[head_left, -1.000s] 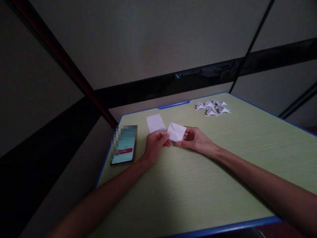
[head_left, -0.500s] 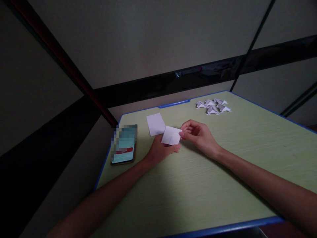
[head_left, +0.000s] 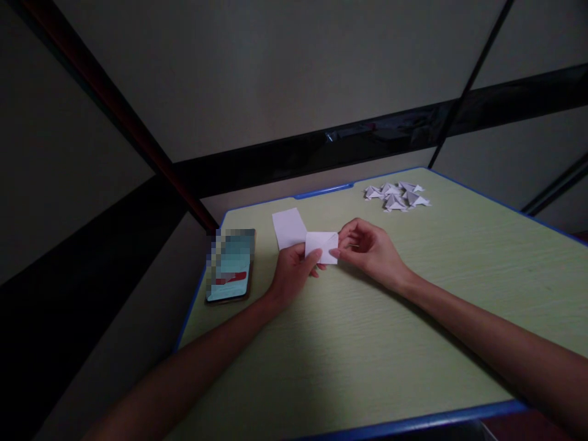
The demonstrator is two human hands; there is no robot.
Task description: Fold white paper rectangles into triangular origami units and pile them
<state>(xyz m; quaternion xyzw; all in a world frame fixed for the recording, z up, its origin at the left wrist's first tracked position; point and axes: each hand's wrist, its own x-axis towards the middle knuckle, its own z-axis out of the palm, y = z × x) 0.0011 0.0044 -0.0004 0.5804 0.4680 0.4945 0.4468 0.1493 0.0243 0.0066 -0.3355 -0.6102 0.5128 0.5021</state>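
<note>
A small folded sheet of white paper (head_left: 322, 240) is held up above the table between both hands, with a diagonal crease or flap line near its upper right corner. My left hand (head_left: 294, 269) pinches its left side, thumb lying across the front and fingers behind. At the right edge, my right hand (head_left: 367, 248) grips the paper between thumb and fingertips, the other fingers curled. Just behind my left hand lies a flat white sheet (head_left: 288, 225), partly covered by that hand.
A phone (head_left: 232, 266) with a lit, partly blurred screen lies on the left of the light green table (head_left: 358, 349). Several folded white paper figures (head_left: 395, 196) are grouped at the back right. Behind the table stands a panelled wall (head_left: 285, 79) with a dark glossy strip.
The folded paper has turned in the hands and now sits level. My left thumb has moved up onto its front face, while my right hand keeps its edge.
</note>
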